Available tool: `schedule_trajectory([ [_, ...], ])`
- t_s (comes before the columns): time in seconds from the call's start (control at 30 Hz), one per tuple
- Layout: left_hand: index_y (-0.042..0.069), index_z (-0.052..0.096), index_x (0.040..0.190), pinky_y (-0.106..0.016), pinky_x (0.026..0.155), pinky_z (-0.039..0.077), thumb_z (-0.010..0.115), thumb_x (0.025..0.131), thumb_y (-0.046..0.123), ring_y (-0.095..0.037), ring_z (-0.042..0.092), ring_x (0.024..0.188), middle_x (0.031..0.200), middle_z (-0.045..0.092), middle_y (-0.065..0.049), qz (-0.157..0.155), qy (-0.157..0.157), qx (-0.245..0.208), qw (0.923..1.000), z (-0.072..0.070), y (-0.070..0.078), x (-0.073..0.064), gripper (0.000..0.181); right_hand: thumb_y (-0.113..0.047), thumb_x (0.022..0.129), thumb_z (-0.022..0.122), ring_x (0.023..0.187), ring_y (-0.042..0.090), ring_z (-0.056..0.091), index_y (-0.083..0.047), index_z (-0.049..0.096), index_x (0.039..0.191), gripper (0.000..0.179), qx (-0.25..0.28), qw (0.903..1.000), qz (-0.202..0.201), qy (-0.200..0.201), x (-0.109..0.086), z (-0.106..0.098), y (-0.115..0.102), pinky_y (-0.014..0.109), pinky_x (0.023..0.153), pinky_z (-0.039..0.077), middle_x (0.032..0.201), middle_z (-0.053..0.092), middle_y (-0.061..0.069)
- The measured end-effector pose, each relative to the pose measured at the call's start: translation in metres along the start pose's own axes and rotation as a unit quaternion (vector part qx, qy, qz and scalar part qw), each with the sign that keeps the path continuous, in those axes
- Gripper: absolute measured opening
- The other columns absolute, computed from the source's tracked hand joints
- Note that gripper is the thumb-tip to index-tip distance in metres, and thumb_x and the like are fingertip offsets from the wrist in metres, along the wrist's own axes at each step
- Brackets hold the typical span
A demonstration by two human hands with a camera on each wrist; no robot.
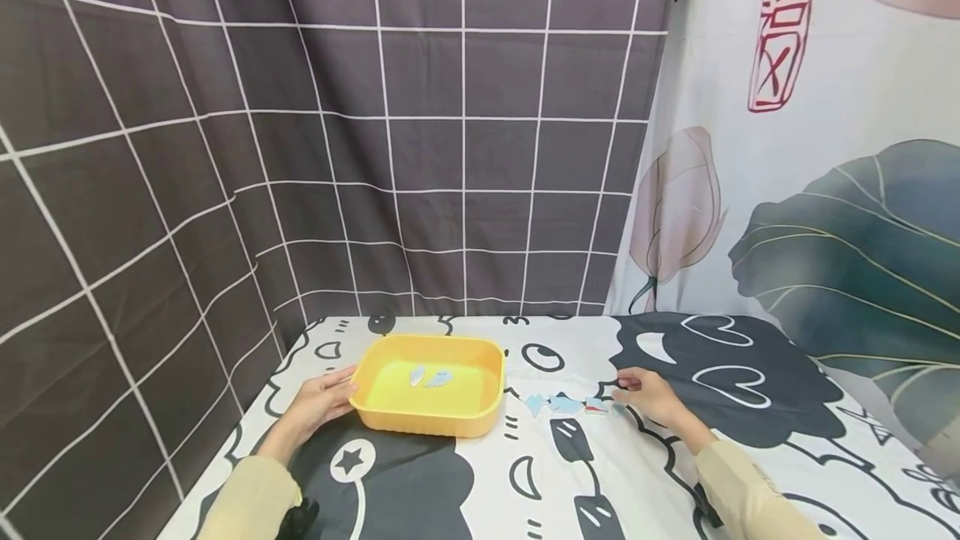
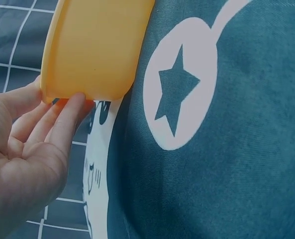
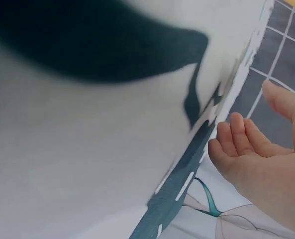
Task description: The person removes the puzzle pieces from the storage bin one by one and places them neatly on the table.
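A yellow plastic basin [image 1: 429,422] stands on the patterned cloth, and two small pale-blue cutouts [image 1: 439,378] lie inside it. My left hand [image 1: 321,402] holds the basin's left end, with digits at the rim and against the outer wall [image 2: 95,55]. To the right of the basin, several small light-blue flat pieces lie in a row, among them a blue cutout [image 1: 565,404] and a piece with a red patch [image 1: 596,406]. Beside the row's right end is my right hand [image 1: 654,397], its thumb apart from loosely bent fingers [image 3: 239,134]. No held piece shows there.
The cloth [image 1: 517,440] has black-and-white cartoon prints. Behind and to the left hangs a dark curtain [image 1: 495,157] with white grid lines. A white curtain [image 1: 720,48] with flower prints hangs at the right.
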State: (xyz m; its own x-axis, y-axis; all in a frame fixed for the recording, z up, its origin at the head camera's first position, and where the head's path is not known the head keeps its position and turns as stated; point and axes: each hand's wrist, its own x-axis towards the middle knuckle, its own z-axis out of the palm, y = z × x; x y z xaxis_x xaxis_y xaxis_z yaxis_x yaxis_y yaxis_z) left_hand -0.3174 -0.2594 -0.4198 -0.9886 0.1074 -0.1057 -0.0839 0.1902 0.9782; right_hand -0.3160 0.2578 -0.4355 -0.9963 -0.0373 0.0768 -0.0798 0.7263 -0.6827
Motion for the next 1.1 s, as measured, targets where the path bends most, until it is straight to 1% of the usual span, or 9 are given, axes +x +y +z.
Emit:
schedule_trajectory([
  [0.17, -0.013, 0.031, 0.144, -0.033, 0.092, 0.060, 0.055, 0.097, 0.008, -0.033, 0.063, 0.119, 0.143, 0.038, -0.033, 0.011, 0.003, 0.009, 0.9999, 0.000, 0.001, 0.002, 0.057, -0.010, 0.088, 0.065, 0.105, 0.043, 0.061, 0.018, 0.053, 0.122, 0.045, 0.011, 0.9998, -0.006, 0.019, 0.002, -0.002, -0.008, 0.048, 0.089, 0.057, 0.112, 0.063, 0.031],
  [0.3, -0.013, 0.031, 0.144, -0.033, 0.091, 0.060, 0.054, 0.098, 0.007, -0.034, 0.062, 0.120, 0.144, 0.037, -0.032, 0.008, 0.007, 0.005, 0.9999, 0.000, -0.001, 0.001, 0.056, -0.009, 0.089, 0.065, 0.105, 0.041, 0.062, 0.017, 0.052, 0.123, 0.045, 0.027, 0.9992, -0.017, 0.024, 0.008, 0.002, -0.015, 0.044, 0.086, 0.059, 0.114, 0.063, 0.032],
  [0.4, -0.013, 0.031, 0.144, -0.032, 0.091, 0.060, 0.054, 0.098, 0.007, -0.032, 0.063, 0.118, 0.144, 0.037, -0.032, 0.003, 0.011, 0.002, 0.9999, -0.001, -0.002, 0.001, 0.056, -0.010, 0.089, 0.065, 0.104, 0.039, 0.063, 0.016, 0.053, 0.124, 0.045, 0.042, 0.9984, -0.024, 0.027, 0.014, 0.010, -0.023, 0.042, 0.085, 0.060, 0.114, 0.064, 0.031],
  [0.63, -0.014, 0.030, 0.145, -0.031, 0.089, 0.061, 0.054, 0.097, 0.006, -0.023, 0.067, 0.111, 0.144, 0.036, -0.033, 0.006, 0.013, -0.004, 0.9999, -0.002, -0.001, 0.000, 0.057, -0.010, 0.090, 0.064, 0.105, 0.037, 0.063, 0.012, 0.055, 0.124, 0.042, 0.081, 0.9962, -0.024, 0.024, 0.025, 0.029, -0.057, 0.041, 0.088, 0.059, 0.115, 0.064, 0.028],
  [0.73, -0.014, 0.031, 0.144, -0.032, 0.089, 0.061, 0.055, 0.096, 0.004, -0.023, 0.068, 0.109, 0.143, 0.037, -0.034, 0.002, 0.016, -0.007, 0.9998, 0.001, -0.001, -0.001, 0.056, -0.009, 0.090, 0.065, 0.103, 0.035, 0.064, 0.011, 0.056, 0.123, 0.040, 0.103, 0.9942, -0.022, 0.022, 0.028, 0.038, -0.069, 0.037, 0.086, 0.059, 0.114, 0.065, 0.026],
  [0.77, -0.014, 0.030, 0.144, -0.032, 0.090, 0.061, 0.054, 0.097, 0.004, -0.023, 0.067, 0.110, 0.143, 0.037, -0.034, 0.002, 0.013, -0.005, 0.9999, 0.002, -0.001, -0.001, 0.057, -0.009, 0.090, 0.065, 0.102, 0.034, 0.064, 0.012, 0.056, 0.123, 0.040, 0.110, 0.9934, -0.026, 0.020, 0.029, 0.040, -0.073, 0.036, 0.086, 0.060, 0.113, 0.065, 0.027],
  [0.87, -0.012, 0.033, 0.144, -0.031, 0.090, 0.061, 0.055, 0.096, 0.004, -0.024, 0.068, 0.110, 0.142, 0.039, -0.033, -0.002, 0.022, -0.009, 0.9997, 0.005, -0.003, -0.002, 0.055, -0.007, 0.088, 0.067, 0.099, 0.033, 0.066, 0.013, 0.057, 0.121, 0.040, 0.138, 0.9896, -0.038, 0.020, 0.033, 0.047, -0.084, 0.035, 0.084, 0.060, 0.111, 0.066, 0.027],
  [0.97, -0.013, 0.032, 0.144, -0.032, 0.090, 0.061, 0.055, 0.096, 0.004, -0.025, 0.067, 0.111, 0.143, 0.039, -0.033, -0.001, 0.024, -0.006, 0.9997, 0.006, -0.003, -0.002, 0.055, -0.005, 0.087, 0.067, 0.100, 0.034, 0.066, 0.014, 0.055, 0.122, 0.041, 0.161, 0.9855, -0.053, 0.009, 0.036, 0.056, -0.097, 0.035, 0.086, 0.061, 0.113, 0.065, 0.029],
  [1.1, -0.013, 0.034, 0.144, -0.032, 0.091, 0.060, 0.055, 0.096, 0.005, -0.028, 0.065, 0.114, 0.143, 0.040, -0.033, 0.000, 0.026, 0.001, 0.9997, 0.006, -0.002, -0.002, 0.055, -0.004, 0.087, 0.068, 0.101, 0.033, 0.066, 0.013, 0.057, 0.121, 0.040, 0.188, 0.9808, -0.053, 0.000, 0.039, 0.072, -0.116, 0.036, 0.089, 0.061, 0.113, 0.066, 0.027],
])
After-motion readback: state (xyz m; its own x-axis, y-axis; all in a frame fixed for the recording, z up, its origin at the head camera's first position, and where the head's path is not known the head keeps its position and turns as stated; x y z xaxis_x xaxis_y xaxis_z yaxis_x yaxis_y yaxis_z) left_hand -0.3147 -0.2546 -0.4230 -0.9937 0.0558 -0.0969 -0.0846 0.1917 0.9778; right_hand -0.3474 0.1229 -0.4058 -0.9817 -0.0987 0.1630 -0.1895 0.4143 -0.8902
